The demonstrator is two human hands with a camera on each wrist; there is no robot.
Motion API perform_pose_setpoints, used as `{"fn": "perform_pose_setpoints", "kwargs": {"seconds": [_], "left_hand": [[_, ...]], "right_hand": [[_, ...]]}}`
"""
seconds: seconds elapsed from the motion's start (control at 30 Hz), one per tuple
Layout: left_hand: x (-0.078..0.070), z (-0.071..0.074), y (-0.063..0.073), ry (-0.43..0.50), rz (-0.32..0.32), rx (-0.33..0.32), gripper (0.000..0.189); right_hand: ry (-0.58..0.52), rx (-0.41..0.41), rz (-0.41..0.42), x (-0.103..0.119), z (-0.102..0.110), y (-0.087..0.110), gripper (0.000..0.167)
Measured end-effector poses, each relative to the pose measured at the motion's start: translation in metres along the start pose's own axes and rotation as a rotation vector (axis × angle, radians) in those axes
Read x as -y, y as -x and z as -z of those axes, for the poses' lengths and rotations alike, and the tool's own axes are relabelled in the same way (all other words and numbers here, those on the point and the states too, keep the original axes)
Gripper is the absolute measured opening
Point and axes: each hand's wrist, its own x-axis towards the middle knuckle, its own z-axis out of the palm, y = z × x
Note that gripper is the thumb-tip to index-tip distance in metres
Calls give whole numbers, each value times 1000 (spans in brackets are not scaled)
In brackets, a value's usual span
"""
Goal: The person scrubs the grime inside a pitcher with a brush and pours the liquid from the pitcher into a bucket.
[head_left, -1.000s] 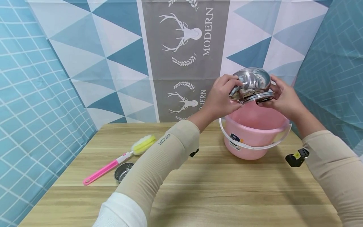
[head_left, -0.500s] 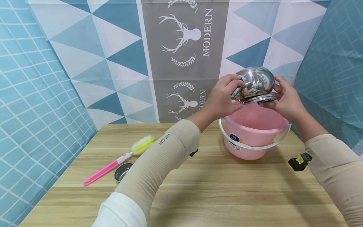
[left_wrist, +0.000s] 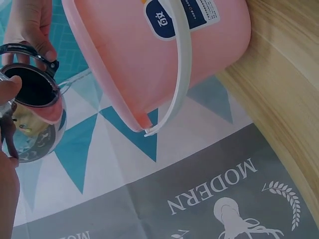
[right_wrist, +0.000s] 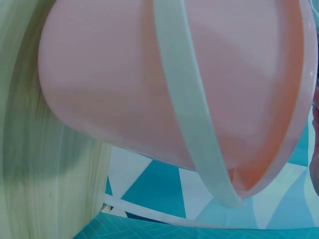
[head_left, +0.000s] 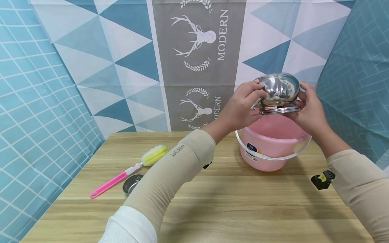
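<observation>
Both hands hold a shiny stainless steel teapot (head_left: 278, 87) tipped mouth-down above the pink bucket (head_left: 265, 148). My left hand (head_left: 240, 106) grips it at the left side, its fingers curled there. On the other side my right hand (head_left: 310, 108) holds the pot close to its rim. The left wrist view shows the teapot (left_wrist: 42, 137) with its dark round mouth turned toward the camera and the ring-like lid (left_wrist: 22, 48) swung open beside it. In the right wrist view the bucket (right_wrist: 109, 74) fills most of the picture; only a sliver of hand shows at the right edge.
A bottle brush (head_left: 127, 172) with a pink handle and yellow sponge lies at the left of the wooden table (head_left: 243, 206). Beside it is a small perforated metal strainer (head_left: 130, 184), partly hidden by the left forearm. The bucket's white handle (head_left: 273, 158) hangs across its front.
The teapot has shifted a little to the right and its rim has turned more level. Both hands have moved with it, keeping their hold.
</observation>
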Motion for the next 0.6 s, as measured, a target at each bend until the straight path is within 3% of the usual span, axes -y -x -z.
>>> {"fn": "perform_pose_setpoints", "kwargs": {"seconds": [0.17,0.37,0.6], "left_hand": [[0,-1,0,-30,-71,-31,42],[-1,-1,2,-70,-116,-30,38],[-2,-3,6,-85,-162,-56,33]], "right_hand": [[19,-67,63,0,-2,3,93],[23,-135,77,2,-5,7,92],[113,-229,156,0,-9,13,91]]}}
